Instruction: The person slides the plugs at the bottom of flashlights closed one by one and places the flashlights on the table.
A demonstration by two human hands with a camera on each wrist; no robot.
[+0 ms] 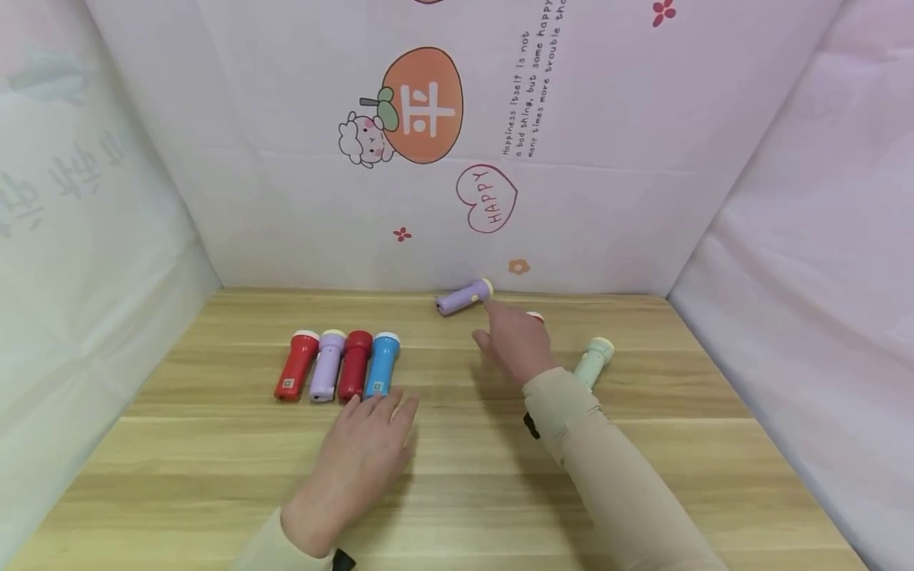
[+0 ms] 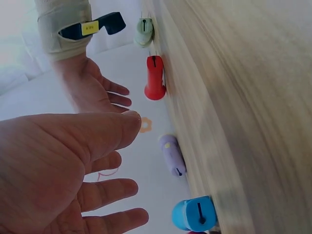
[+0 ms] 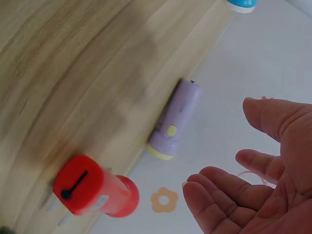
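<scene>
Tabletop [image 1: 178, 468] first, taken from the left, and four flashlights are lined up there side by side, heads pointed at the printed cloth [image 1: 307, 222]: a white-capped red flashlight [image 1: 296, 369], a lilac flashlight [image 1: 327, 369], a dark red flashlight [image 1: 355, 366] and, closing the row, a blue flashlight [image 1: 382, 366]. Just below that end, the left hand [image 1: 360, 456] is held with fingers loosely spread; nothing is gripped by it, and whether the blue one is brushed cannot be told. Further across, near the foot of the cloth, a pale purple flashlight [image 1: 464, 298] is laid at a slant, well apart from the row. And right beside it, the right hand [image 1: 516, 339] is stretched out, released, no flashlight grasped; a gap to the purple barrel is shown in the right wrist view. Behind that hand a bright red flashlight [image 3: 97, 189] is mostly hidden from the head view, and at far right a mint flashlight [image 1: 594, 362] is partly covered by the sleeve [image 1: 607, 468]. So the step in hand is judged to be a reach for another flashlight, purple likeliest, though red cannot be ruled out. Next, fingers would need to be closed around the barrel, and the flashlight lifted, turned to match and set beside the blue one.
</scene>
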